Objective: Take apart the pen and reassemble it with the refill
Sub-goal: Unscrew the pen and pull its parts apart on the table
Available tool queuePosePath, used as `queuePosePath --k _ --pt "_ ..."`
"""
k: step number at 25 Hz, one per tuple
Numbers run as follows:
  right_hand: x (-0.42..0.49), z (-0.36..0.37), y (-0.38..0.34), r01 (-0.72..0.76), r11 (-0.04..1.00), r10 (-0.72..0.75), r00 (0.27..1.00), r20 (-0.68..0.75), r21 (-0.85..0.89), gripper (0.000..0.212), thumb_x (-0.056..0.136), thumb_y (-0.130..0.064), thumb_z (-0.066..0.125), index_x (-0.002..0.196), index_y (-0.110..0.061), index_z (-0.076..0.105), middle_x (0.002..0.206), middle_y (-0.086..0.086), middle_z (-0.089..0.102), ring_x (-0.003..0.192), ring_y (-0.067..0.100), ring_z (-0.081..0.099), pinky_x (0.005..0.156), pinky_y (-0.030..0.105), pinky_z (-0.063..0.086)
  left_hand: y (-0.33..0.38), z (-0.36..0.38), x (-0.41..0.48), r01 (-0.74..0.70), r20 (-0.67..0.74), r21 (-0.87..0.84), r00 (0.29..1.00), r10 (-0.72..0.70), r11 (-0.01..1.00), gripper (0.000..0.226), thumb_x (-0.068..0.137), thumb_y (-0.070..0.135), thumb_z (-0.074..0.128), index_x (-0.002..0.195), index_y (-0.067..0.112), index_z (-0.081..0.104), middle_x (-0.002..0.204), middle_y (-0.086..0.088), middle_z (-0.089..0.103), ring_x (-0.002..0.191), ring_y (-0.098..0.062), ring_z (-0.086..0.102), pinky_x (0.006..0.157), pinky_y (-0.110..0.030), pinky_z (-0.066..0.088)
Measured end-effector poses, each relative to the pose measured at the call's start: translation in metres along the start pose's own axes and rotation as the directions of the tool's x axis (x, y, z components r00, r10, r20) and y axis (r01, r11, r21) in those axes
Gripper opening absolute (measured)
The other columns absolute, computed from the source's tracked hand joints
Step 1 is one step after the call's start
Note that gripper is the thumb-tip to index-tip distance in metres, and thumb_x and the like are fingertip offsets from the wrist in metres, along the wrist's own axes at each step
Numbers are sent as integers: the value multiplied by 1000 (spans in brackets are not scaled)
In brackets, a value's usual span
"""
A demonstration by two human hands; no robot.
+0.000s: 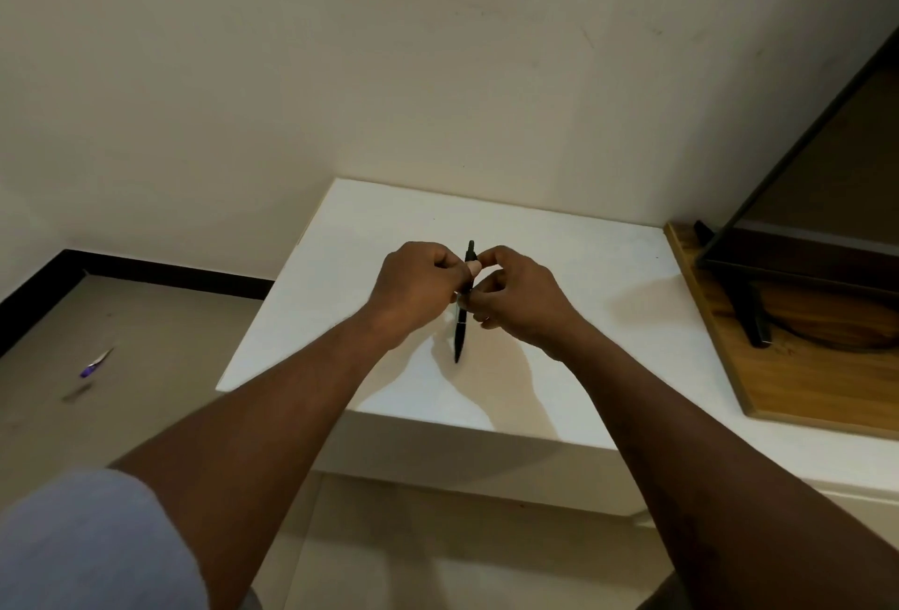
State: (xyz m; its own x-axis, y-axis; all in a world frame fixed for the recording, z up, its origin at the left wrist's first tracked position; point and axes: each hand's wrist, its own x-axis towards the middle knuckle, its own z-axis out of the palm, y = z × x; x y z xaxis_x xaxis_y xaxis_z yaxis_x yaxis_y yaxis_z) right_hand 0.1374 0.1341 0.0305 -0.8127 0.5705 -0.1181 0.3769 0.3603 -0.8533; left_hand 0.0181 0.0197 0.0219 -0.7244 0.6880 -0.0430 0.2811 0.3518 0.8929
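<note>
A slim black pen (460, 332) is held almost upright over the white table (559, 366), tip pointing down toward me and its top end poking up between my fingers. My left hand (416, 291) pinches the upper part of the pen from the left. My right hand (515, 298) grips the barrel just below from the right, fingers curled around it. Both hands touch each other at the pen. The middle of the pen is hidden by my fingers. No separate refill shows.
A wooden board (788, 366) lies on the table's right side, carrying a dark screen on a black stand (749, 312). A small purple-and-white object (95, 364) lies on the floor at the left. The wall stands close behind the table.
</note>
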Motion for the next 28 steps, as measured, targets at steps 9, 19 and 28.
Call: queuePosePath --k 9,19,28 --pt "6 -17 6 -40 966 84 983 -166 255 31 91 -45 79 88 -14 77 80 -4 77 67 8 69 64 25 55 0 2 -4 -169 131 245 981 140 955 21 96 44 69 91 24 74 86 5 76 80 -16 72 82 -42 59" --pt "7 -16 -3 40 968 38 952 -304 249 22 100 -26 71 82 -13 74 74 -4 72 64 7 63 64 24 52 6 3 0 -201 107 184 977 183 962 19 98 37 67 93 24 79 82 6 77 79 -12 70 69 -28 50" --pt "3 -61 60 -166 930 36 929 -369 -329 13 95 -17 70 86 -20 77 92 -10 79 87 16 71 77 31 57 -6 -1 5 -135 71 254 990 121 958 21 96 39 69 86 21 75 79 10 71 75 -8 64 66 -26 47"
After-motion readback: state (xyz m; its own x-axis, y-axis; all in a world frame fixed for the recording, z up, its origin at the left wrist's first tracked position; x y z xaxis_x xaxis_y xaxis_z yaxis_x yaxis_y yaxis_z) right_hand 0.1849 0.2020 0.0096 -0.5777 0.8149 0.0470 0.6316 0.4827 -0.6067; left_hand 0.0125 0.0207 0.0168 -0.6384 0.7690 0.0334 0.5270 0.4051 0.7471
